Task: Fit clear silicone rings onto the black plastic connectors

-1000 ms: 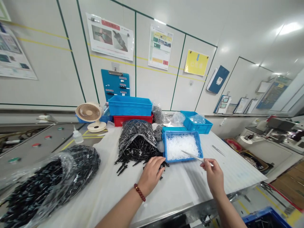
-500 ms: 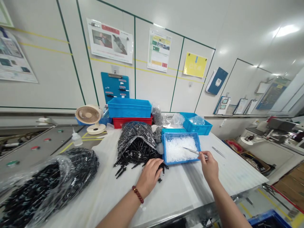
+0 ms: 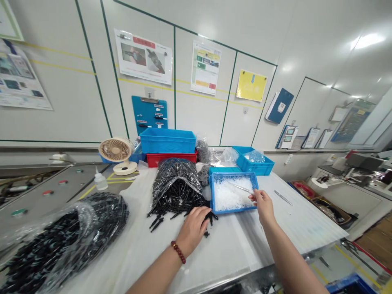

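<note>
My right hand (image 3: pixel 262 203) is closed on metal tweezers (image 3: pixel 240 187), whose tips reach over the small white pieces (image 3: pixel 229 196) in a blue tray (image 3: pixel 234 211). My left hand (image 3: pixel 194 228) rests at the front edge of a pile of black parts (image 3: pixel 179 192) spilling from a clear bag. Its fingers are bent together near some black parts (image 3: pixel 211 217); whether they grip one is hidden. Two loose black parts (image 3: pixel 157 223) lie to the left of that hand. A second pair of tweezers (image 3: pixel 283 197) lies on the table right of the tray.
A large bag of black parts (image 3: pixel 70 241) lies at the left. Behind stand a fan (image 3: pixel 118 153), a dropper bottle (image 3: pixel 100 181), a blue bin (image 3: pixel 168 141) on a red bin (image 3: pixel 151 160), and another blue bin (image 3: pixel 259 167). The table's front edge (image 3: pixel 226 281) is near.
My right hand has moved slightly left and up, carrying the tweezers further over the white pieces. My left hand has stayed nearly in place.
</note>
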Tool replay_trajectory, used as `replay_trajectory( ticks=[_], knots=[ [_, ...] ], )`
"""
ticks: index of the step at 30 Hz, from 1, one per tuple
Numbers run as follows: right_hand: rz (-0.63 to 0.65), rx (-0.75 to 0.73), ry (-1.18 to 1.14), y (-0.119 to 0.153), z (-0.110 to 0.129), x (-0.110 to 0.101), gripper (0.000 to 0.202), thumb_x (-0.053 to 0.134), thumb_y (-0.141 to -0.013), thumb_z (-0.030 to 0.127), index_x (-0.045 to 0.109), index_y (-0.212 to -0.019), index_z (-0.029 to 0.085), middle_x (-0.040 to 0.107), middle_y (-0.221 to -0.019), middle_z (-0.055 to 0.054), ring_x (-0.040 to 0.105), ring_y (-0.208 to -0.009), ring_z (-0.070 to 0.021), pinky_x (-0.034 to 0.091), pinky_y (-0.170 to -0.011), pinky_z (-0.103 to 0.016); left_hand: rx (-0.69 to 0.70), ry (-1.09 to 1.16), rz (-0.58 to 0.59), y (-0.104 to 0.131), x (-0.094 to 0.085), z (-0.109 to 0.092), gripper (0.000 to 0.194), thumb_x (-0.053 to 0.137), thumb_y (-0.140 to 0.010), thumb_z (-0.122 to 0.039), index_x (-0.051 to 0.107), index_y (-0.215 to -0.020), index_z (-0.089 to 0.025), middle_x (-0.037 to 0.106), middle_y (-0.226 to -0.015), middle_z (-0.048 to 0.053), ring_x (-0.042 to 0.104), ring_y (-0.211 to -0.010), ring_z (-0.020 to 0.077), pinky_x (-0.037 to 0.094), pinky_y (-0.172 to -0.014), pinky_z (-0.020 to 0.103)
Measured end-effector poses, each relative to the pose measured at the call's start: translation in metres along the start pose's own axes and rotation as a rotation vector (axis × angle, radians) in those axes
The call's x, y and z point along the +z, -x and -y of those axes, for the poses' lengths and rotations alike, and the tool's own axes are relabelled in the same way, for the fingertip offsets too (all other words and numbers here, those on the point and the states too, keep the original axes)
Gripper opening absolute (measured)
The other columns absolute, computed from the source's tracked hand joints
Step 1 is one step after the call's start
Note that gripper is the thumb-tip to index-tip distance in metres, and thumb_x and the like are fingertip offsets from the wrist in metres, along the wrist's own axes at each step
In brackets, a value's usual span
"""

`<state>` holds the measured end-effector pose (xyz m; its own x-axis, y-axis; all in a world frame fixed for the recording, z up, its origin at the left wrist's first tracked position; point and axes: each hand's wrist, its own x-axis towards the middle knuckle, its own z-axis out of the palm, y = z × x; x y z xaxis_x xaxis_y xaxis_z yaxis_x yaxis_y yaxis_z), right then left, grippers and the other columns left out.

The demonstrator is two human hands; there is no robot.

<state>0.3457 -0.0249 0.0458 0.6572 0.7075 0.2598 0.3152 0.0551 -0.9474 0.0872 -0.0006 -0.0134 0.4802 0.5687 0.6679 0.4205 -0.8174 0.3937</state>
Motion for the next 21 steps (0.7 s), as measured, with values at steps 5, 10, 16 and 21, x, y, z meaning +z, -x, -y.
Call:
replay_trajectory(
  ticks=[5, 10, 16, 21],
  knots=[
    [-0.026, -0.015, 0.029, 0.005, -0.003, -0.025, 0.036, 0.05, -0.07, 0.056, 0.049, -0.062, 0.021, 0.061, -0.056, -0.002, 0.052, -0.054, -0.015, 0.04, -0.052, -0.026, -0.004, 0.014, 0.01, 0.0, 0.002, -0.001, 0.026, 0.042, -0.088, -0.017, 0.052, -0.112, -0.018, 0.059, -0.107, 0.009, 0.054, -0.1, 0.0219, 0.048, -0.087, 0.042],
    [-0.014, -0.059, 0.099, 0.014, -0.003, -0.04, 0.039, 0.05, -0.07, 0.059, 0.049, -0.061, 0.021, 0.058, -0.052, 0.001, 0.051, -0.054, -0.0156, 0.039, -0.056, -0.027, 0.01, 0.023, 0.011, 0.001, 0.004, 0.001, 0.026, 0.042, -0.088, -0.017, 0.053, -0.112, -0.017, 0.059, -0.106, 0.009, 0.054, -0.098, 0.0216, 0.048, -0.088, 0.043],
    [-0.01, -0.098, 0.185, 0.023, -0.001, -0.04, 0.039, 0.049, -0.073, 0.058, 0.051, -0.062, 0.021, 0.06, -0.054, 0.0, 0.052, -0.054, -0.0162, 0.04, -0.06, -0.028, 0.009, 0.016, 0.038, 0.001, 0.003, 0.003, 0.025, 0.043, -0.088, -0.016, 0.053, -0.111, -0.018, 0.059, -0.107, 0.009, 0.054, -0.098, 0.0211, 0.048, -0.087, 0.042],
    [-0.037, -0.13, 0.212, 0.023, -0.001, -0.036, 0.043, 0.044, -0.074, 0.063, 0.049, -0.064, 0.021, 0.061, -0.056, -0.001, 0.053, -0.055, -0.0167, 0.039, -0.057, -0.028, 0.004, 0.01, 0.051, 0.001, 0.003, 0.004, 0.025, 0.043, -0.088, -0.017, 0.053, -0.111, -0.017, 0.059, -0.107, 0.01, 0.054, -0.098, 0.0213, 0.048, -0.088, 0.043]
  ],
)
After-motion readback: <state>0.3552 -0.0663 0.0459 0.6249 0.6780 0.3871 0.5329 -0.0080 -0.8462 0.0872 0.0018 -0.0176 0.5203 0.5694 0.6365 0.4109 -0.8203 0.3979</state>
